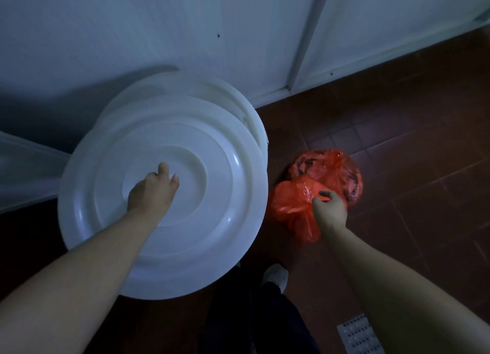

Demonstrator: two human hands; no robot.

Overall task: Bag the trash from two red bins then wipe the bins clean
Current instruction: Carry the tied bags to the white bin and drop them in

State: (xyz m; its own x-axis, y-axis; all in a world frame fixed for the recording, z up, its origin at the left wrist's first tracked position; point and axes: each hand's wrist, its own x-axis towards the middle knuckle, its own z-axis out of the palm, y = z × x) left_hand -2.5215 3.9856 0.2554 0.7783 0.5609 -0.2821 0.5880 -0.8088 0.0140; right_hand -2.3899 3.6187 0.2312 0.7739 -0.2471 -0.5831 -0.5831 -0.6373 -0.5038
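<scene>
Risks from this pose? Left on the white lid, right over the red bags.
1. The white lid sits off-centre over the rim behind it; the left hand gripping its middle could tip it.
2. The right hand only half-grips the thin red bag; it may slip or tear.

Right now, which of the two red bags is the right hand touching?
The right hand touches the nearer red bag, bright orange-red, beside the white lid. The farther red bag lies behind it, darker, untouched.
</scene>
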